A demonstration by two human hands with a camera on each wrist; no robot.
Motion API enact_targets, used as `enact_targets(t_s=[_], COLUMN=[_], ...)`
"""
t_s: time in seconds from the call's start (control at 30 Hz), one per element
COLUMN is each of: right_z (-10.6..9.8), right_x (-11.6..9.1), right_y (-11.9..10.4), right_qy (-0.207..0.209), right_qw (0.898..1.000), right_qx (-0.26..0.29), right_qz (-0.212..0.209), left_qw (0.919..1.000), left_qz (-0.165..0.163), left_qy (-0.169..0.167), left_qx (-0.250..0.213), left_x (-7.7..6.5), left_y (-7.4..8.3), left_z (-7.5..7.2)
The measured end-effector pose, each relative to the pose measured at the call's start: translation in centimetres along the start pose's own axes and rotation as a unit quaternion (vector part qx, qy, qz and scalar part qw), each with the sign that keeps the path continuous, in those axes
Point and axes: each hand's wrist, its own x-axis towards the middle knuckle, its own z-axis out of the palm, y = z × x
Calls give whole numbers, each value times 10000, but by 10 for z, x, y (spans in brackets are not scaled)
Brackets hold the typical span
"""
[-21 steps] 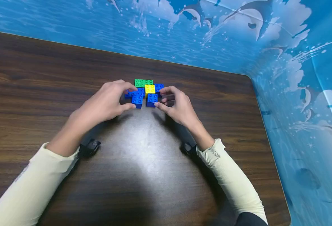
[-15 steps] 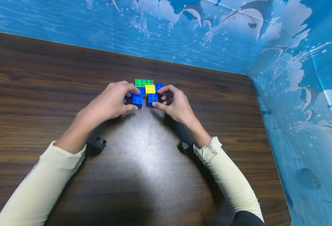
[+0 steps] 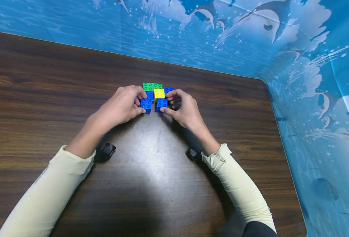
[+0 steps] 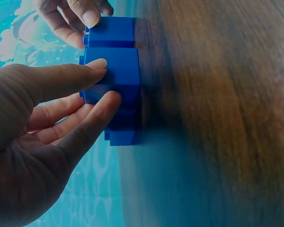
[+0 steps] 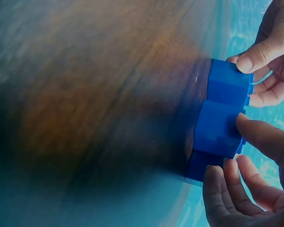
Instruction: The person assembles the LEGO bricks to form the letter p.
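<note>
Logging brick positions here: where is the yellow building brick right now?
In the head view, the yellow building brick sits slightly left of and above centre, with a green brick behind and a blue brick in front.

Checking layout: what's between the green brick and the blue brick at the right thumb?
The yellow brick; the head view shows it.

Dolphin-print sheeting (image 3: 174, 42) screens this workspace's table (image 3: 150, 184).

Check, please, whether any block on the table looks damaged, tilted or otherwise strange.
Nothing stands out. The green block, yellow block and blue blocks all sit upright, and no crack or spill is visible. The hands partly cover the blue blocks, so small damage there could be hidden.
</note>
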Motion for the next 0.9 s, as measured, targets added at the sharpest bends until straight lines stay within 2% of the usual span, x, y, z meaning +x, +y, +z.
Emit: enact_targets(t_s=[0.27, 0.6, 0.9], right_z=[4, -4, -14], right_x=[1, -2, -4], right_y=[3, 3, -3], right_qy=[-102, -162, -97], right_qw=[9990, 9997, 9999], right_qx=[-425, -122, 26], right_qz=[90, 139, -77], left_qw=[9999, 9997, 9991], left_qz=[-128, -247, -405], left_qy=[-30, -53, -115], left_qx=[19, -56, 10], left_x=[1, 2, 2], left_y=[-2, -1, 1], left_z=[2, 4, 5])
